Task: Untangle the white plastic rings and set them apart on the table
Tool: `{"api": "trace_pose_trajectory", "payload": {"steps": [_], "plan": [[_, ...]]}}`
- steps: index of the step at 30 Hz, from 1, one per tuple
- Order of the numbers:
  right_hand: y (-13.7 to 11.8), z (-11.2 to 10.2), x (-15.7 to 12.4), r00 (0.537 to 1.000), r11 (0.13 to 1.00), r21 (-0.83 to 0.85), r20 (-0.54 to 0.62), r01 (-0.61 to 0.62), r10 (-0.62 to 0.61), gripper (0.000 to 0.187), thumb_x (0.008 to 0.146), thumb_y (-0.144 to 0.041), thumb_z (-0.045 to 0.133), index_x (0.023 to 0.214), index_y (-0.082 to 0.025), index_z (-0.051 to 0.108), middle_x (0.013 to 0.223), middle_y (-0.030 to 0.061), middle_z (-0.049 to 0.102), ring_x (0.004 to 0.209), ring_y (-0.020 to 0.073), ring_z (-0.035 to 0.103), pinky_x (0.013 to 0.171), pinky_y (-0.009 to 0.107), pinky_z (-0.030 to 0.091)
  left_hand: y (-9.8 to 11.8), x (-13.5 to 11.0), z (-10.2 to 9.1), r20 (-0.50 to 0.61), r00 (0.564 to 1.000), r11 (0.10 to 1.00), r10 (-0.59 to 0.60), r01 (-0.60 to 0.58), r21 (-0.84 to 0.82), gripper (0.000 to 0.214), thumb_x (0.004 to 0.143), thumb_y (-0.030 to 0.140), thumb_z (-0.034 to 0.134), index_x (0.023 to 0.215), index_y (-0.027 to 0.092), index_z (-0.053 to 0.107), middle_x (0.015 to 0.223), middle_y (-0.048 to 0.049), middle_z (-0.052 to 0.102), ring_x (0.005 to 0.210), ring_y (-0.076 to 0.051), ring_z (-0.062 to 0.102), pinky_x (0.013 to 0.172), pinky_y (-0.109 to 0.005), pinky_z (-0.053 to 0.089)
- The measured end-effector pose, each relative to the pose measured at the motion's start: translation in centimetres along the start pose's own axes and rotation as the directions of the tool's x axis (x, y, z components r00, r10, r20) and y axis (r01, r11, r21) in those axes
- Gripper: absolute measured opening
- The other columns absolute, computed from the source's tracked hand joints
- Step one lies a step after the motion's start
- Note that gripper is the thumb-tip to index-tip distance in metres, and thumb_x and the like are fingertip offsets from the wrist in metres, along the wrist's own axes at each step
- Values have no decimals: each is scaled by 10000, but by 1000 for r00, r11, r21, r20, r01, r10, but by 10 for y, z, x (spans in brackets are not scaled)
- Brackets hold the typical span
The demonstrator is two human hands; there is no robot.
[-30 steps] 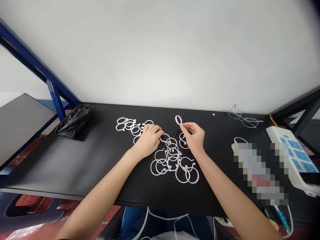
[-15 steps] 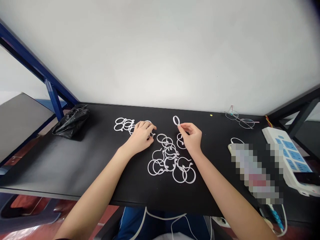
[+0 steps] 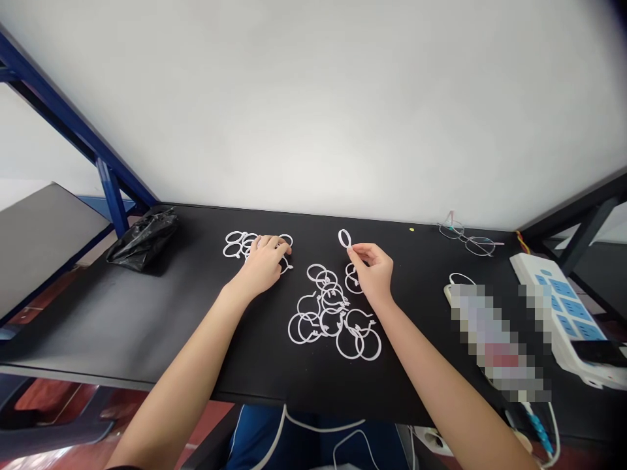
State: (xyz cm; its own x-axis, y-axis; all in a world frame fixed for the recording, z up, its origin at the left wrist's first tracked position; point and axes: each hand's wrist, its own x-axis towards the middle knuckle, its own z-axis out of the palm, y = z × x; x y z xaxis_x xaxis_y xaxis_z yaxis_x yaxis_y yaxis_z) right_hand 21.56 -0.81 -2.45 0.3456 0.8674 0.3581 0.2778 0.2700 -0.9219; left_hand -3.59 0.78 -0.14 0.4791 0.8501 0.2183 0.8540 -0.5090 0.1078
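My right hand (image 3: 375, 269) pinches a white plastic ring (image 3: 339, 236) upright between thumb and fingertips, just above the black table. My left hand (image 3: 264, 262) lies palm down over a cluster of similar white rings (image 3: 232, 238), its fingers apart and partly covering them; no ring shows lifted in it. Between my forearms is a larger pile of overlapping white rings (image 3: 321, 323); several have a gap with small clasp-like ends. A few more rings (image 3: 349, 284) lie partly hidden beside my right hand.
A crumpled black plastic bag (image 3: 143, 241) rests at the left of the black table (image 3: 196, 352). On the right are eyeglasses (image 3: 465, 238), a blurred-out device with a cable (image 3: 494, 339) and a white power strip (image 3: 563, 294). A white wall stands behind.
My left hand has slid left over the ring cluster, uncovering rings at its right side. The right hand still holds its ring in nearly the same place. The view has shifted slightly.
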Motion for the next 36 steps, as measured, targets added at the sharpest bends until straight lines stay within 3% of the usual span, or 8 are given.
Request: {"api": "trace_pose_trajectory", "payload": {"steps": [6,12,16,19,23,28,31,36], "plan": [[1,-1,0,1000,1000,-2,-8,-5,5,173,750,-344,720,760,-176,676,765,59,713,744,203,694,743,359,576,3,-3,-3,-69,997,980,-46,58,188,482,601,-87,449,950,194,628,996,-97,646,1083,-321,546,1110,-658,203],[1,-1,2,998,997,56,-13,-56,57,165,725,-319,742,757,-174,671,758,65,720,747,215,704,737,363,576,0,-2,-4,-140,987,984,-81,102,144,478,615,-102,423,913,204,636,965,-84,666,1040,-305,569,1095,-675,215],[1,-1,2,997,995,68,-14,-69,70,169,715,-314,752,761,-173,670,766,68,725,763,226,712,760,378,577,4,4,-9,-226,970,992,-85,104,72,401,695,-75,416,886,202,635,911,-71,671,1003,-282,582,1103,-648,223],[0,-1,1,999,998,49,-18,-48,49,158,726,-306,745,759,-173,666,767,69,724,774,231,714,776,385,575,20,12,-19,-327,944,998,-55,65,18,297,818,9,422,935,199,619,952,-59,673,1003,-251,589,1125,-591,231],[-5,-2,-1,998,998,-31,-22,50,-51,122,772,-292,712,754,-183,662,756,54,717,758,217,708,760,368,572,45,19,-24,-353,935,994,25,-60,-88,219,936,151,407,1065,191,579,1014,-54,670,1004,-212,598,1138,-513,258],[-17,-7,-11,962,945,-177,60,274,-268,64,841,-259,657,808,-207,674,790,37,722,756,192,697,743,339,563,54,21,-5,-298,954,930,44,-149,-338,346,988,305,398,1301,173,457,1187,-104,622,1082,-222,583,1037,-444,400],[-26,-7,-17,915,904,-157,146,397,-376,26,854,-233,649,850,-218,670,813,33,719,768,183,695,734,326,567,56,20,5,-303,953,859,-11,-146,-490,401,993,336,388,1353,165,430,1060,-83,664,968,-199,623,908,-370,478],[-40,-4,-25,864,890,-58,276,452,-421,33,868,-221,638,845,-239,654,805,23,704,766,182,685,718,329,568,60,15,6,-418,909,836,1,-229,-498,285,968,332,421,1144,167,573,794,-30,661,734,-171,609,776,-339,482]]}}
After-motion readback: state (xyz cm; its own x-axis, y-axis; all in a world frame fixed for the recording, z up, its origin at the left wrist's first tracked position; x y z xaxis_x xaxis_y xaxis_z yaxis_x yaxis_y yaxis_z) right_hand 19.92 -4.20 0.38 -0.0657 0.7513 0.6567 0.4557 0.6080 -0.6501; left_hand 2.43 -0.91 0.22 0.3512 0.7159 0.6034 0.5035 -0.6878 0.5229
